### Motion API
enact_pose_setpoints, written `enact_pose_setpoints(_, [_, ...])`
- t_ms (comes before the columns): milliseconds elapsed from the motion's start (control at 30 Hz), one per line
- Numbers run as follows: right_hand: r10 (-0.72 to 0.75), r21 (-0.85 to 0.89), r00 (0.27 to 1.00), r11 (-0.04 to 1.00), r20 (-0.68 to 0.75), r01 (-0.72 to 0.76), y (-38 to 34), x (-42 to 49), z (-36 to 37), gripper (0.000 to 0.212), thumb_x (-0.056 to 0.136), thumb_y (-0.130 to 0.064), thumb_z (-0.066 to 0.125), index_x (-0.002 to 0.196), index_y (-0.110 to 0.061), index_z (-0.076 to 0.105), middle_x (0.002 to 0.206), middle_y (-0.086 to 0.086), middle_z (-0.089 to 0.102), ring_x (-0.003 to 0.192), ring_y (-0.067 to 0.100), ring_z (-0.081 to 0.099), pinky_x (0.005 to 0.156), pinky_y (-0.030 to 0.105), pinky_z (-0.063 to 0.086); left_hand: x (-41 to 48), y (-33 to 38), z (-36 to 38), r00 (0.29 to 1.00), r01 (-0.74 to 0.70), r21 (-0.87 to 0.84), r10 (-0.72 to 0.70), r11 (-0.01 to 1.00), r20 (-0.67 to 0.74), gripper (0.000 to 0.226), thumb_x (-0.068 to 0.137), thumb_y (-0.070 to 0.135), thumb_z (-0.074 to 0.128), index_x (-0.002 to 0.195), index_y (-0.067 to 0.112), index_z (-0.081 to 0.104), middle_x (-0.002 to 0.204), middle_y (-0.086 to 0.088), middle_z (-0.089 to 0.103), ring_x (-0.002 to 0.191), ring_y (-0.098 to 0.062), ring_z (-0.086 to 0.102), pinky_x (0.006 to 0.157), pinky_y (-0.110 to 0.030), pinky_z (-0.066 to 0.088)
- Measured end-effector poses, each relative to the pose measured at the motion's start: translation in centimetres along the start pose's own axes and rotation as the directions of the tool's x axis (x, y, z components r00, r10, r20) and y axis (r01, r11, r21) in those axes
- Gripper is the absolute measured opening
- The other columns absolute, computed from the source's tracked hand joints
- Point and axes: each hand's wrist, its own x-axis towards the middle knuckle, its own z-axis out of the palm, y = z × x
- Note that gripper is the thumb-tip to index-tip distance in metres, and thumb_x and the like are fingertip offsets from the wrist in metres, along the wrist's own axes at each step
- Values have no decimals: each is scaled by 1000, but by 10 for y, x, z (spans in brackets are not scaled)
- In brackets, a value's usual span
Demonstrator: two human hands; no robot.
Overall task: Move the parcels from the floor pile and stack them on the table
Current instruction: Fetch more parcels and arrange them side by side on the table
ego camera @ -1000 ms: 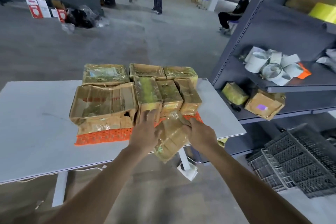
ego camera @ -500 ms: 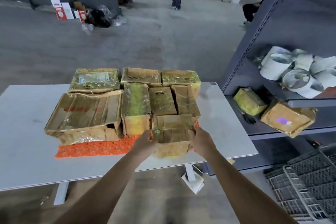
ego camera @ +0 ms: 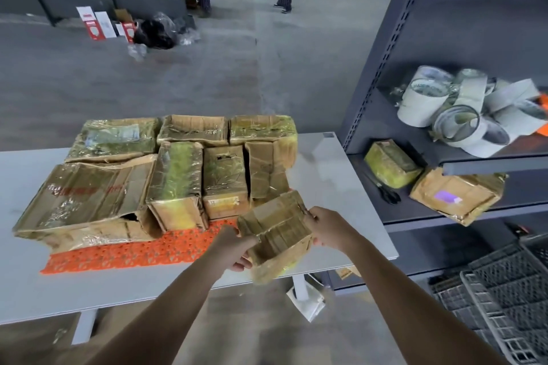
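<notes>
A small taped cardboard parcel (ego camera: 277, 231) is held tilted over the front right part of the white table (ego camera: 335, 187). My left hand (ego camera: 234, 249) grips its near left edge and my right hand (ego camera: 329, 227) grips its right side. Behind it, several taped brown parcels lie side by side on the table: a big flat one (ego camera: 86, 198) at the left, a narrow one (ego camera: 176, 184), another narrow one (ego camera: 224, 178) and a back row (ego camera: 192, 129). They rest on an orange perforated mat (ego camera: 133, 252). The floor pile is out of view.
A grey metal shelf unit (ego camera: 382, 47) stands right of the table with two parcels (ego camera: 453, 195), scissors and several tape rolls (ego camera: 430, 101). Grey plastic crates (ego camera: 498, 296) lie on the floor at lower right. People stand far back by bags and cartons (ego camera: 154, 31).
The parcel in my hands has turned from square-on to tilted and has shifted right, toward the table's front right. The view has moved closer to the table.
</notes>
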Motion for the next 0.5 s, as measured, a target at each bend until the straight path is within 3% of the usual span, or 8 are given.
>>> enact_pose_setpoints(133, [-15,-35,999,999,-36,14,14,6,-17,23,100,-34,37,97,-19,54,86,6,62,77,23,64,60,31,44,-4,12,21,998,-49,-32,51,998,48,47,87,14,64,115,26,28,86,-17,65,65,-25,68,67,-35,57])
enact_pose_setpoints(300, [-20,-44,993,999,-118,14,22,12,-19,25,97,-24,40,117,-15,53,94,5,60,79,19,57,57,27,41,-1,16,34,1000,-19,-94,21,995,20,31,87,10,61,110,9,40,84,-15,62,64,-25,66,74,-40,57])
enact_pose_setpoints(400, [6,-25,995,1000,-97,-8,24,13,-18,23,96,-28,44,109,-12,54,94,8,64,80,23,65,65,32,51,3,12,39,998,-37,-101,31,994,-58,30,87,10,58,113,9,43,85,-14,61,66,-22,61,70,-37,55])
enact_pose_setpoints(500, [35,64,998,997,55,-39,20,9,-18,27,97,-30,46,98,-5,54,90,17,70,69,23,73,78,37,58,7,9,33,984,-84,-118,63,989,-167,40,89,14,59,127,12,44,83,-9,60,67,-22,58,67,-36,54])
